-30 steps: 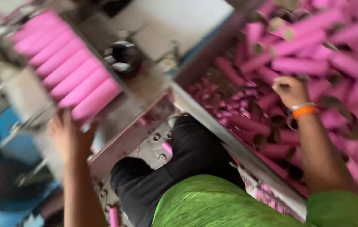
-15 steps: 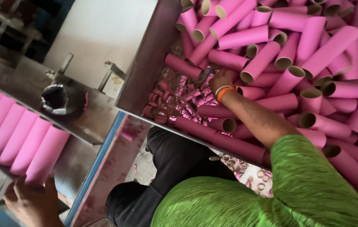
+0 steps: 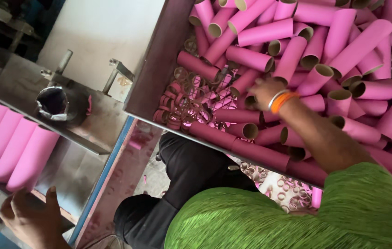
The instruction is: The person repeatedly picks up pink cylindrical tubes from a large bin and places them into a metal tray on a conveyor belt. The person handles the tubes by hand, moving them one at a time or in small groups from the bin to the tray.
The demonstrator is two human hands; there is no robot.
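Pink cardboard tubes, hollow and open-ended, lie heaped loose in the brown bin at upper right of the frame; the right hand reaches into the heap at centre, its fingers blurred, grasp not determinable. Thin cut rings litter the bin's lower-left corner and could snag or be picked up by mistake. The left hand, lower left, rests half-curled and empty on the steel desk beside a row of pink tubes, which a knock could roll off.

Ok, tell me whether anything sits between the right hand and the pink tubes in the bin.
Nothing visible does. The right hand is already down among the pink tubes in the bin, apparently touching them; its fingers are blurred.
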